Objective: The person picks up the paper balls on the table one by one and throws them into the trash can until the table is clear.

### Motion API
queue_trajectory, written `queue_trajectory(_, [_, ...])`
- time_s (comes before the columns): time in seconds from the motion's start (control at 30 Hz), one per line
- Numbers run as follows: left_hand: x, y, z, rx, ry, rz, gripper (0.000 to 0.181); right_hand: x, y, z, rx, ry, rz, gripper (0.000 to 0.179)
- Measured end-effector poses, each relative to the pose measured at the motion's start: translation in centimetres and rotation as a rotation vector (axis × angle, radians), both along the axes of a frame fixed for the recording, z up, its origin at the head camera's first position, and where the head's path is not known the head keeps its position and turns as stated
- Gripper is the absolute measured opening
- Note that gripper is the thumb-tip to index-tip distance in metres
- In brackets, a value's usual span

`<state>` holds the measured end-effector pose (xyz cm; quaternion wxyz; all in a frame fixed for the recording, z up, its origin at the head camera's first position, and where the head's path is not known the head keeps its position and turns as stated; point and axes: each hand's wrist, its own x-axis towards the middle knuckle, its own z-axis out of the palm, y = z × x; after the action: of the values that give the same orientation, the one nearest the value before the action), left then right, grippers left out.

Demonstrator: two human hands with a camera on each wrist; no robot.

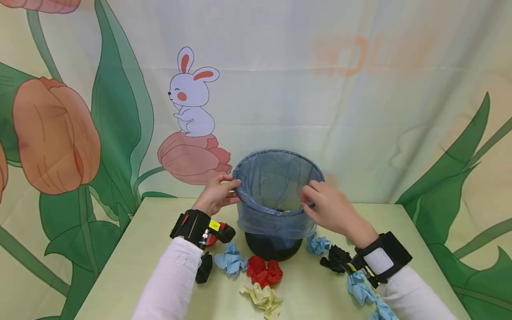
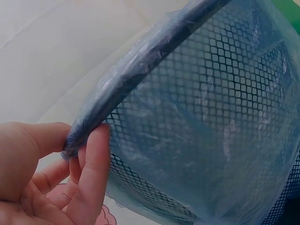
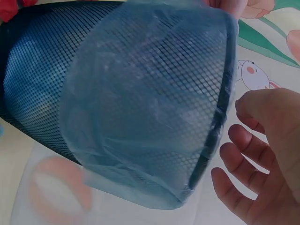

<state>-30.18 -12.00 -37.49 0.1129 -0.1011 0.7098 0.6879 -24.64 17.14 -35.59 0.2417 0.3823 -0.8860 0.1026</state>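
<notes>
A dark mesh wastebasket [image 1: 272, 247] stands upright on the table, lined with a thin blue plastic bag [image 1: 272, 226] folded down over its rim. My left hand [image 1: 217, 194] pinches the bagged rim on the left side; in the left wrist view its thumb and fingers [image 2: 96, 173] close around the rim [image 2: 136, 75] from both sides. Over the right side of the rim is my right hand [image 1: 330, 205]. The right wrist view shows its fingers loosely bent just off the rim [image 3: 220, 117], with nothing between them.
Crumpled paper lies around the basket: blue balls [image 1: 231, 260] on both sides, a red one [image 1: 264, 271] and a yellow one [image 1: 264, 300] in front, black ones [image 1: 337, 259] left and right. A printed curtain [image 1: 272, 89] hangs behind the table [image 1: 132, 266].
</notes>
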Motion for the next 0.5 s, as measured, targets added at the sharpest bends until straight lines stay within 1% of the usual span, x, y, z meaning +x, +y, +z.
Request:
queue_trajectory(0.27, [-0.1,0.0,0.0,-0.006,-0.006,0.006,0.033,1.5,1.0,-1.8,-0.001,-0.013,-0.025,0.014])
queue_trajectory(0.5, [-0.1,-0.2,0.0,0.001,-0.011,-0.007,0.036,2.4,2.1,-4.2,-0.026,0.000,-0.044,0.016])
